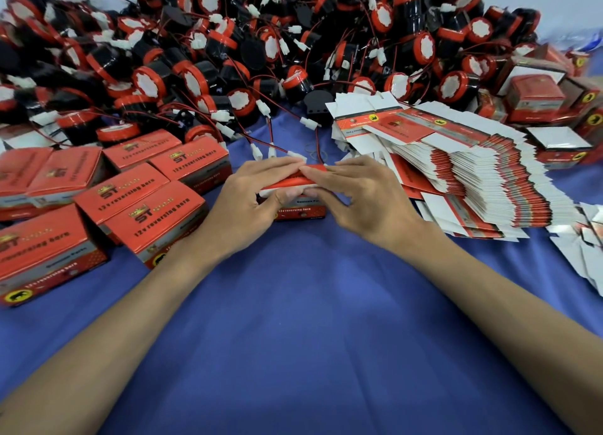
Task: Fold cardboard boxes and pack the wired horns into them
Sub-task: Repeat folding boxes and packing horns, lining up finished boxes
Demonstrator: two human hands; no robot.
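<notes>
A small red cardboard box [301, 211] printed "12v reversing horn" stands on the blue cloth at the centre. My left hand [251, 202] and my right hand [362, 199] both grip its top, fingers over the red lid flap and thumbs under the flap's white edge. The inside of the box is hidden. Behind it lies a large heap of black and red wired horns [248, 52] with white connectors. A fanned stack of flat unfolded boxes [473, 163] lies to the right.
Several closed red boxes [143, 199] are grouped at the left. More closed boxes [554, 108] sit at the far right behind the flat stack. Loose wires with white connectors [270, 150] trail just beyond my hands. Blue cloth [303, 320] covers the table in front.
</notes>
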